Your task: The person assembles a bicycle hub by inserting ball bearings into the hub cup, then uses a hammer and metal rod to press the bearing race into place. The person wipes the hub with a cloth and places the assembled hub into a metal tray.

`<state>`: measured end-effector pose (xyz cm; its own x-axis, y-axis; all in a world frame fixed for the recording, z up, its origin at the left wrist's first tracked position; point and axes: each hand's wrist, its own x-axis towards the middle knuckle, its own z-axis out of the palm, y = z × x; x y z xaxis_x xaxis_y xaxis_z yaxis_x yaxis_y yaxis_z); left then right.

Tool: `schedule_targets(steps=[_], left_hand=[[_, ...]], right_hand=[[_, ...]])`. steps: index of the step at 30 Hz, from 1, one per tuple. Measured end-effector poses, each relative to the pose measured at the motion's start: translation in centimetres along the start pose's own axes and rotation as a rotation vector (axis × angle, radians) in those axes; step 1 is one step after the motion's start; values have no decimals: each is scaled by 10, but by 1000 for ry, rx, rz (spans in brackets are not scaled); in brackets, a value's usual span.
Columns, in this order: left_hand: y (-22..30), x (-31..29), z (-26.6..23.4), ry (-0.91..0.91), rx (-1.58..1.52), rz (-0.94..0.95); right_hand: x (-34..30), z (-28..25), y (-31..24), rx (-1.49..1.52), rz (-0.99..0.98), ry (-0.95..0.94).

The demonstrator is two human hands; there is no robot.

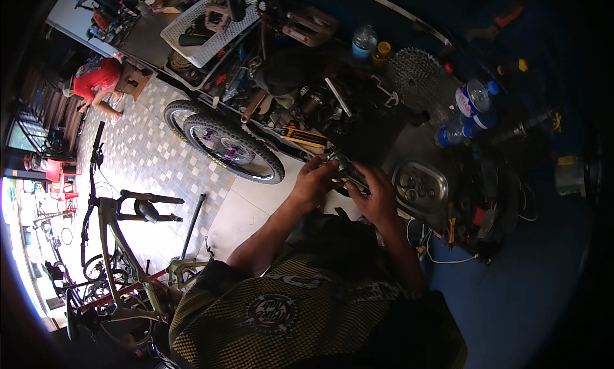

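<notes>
Both hands meet in front of my chest at the near edge of a cluttered dark workbench (403, 142). Between them is a small dark metal part (343, 167); its exact kind is hard to make out in the shade. My left hand (314, 182) pinches it from the left, fingers closed. Closed round its other side is my right hand (374, 193), thumb toward me. Just beyond the left fingers lies a yellow-and-black tool (304, 137). An oval metal tray (446, 193) with small round parts sits right of my right hand.
Two bicycle wheels (272, 170) lean by the bench on the left. A large cassette (414, 74), plastic bottles (364, 42) and a white basket (176, 39) occupy the bench. A green bike frame (115, 260) stands left. A person in red (96, 81) crouches far left.
</notes>
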<state>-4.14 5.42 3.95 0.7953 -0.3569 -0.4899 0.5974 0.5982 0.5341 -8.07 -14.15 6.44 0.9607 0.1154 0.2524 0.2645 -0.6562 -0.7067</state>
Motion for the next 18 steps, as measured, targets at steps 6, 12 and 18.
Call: schedule_targets(steps=[6,12,18], left_hand=[[5,-5,1,13,39,19],[13,-12,-8,-25,78,6],[16,-8,-30,-32,173,51]], right_hand=[[4,1,-10,-4,12,-38],[8,13,-20,-22,-14,-36],[5,39,-25,0,-13,-10]])
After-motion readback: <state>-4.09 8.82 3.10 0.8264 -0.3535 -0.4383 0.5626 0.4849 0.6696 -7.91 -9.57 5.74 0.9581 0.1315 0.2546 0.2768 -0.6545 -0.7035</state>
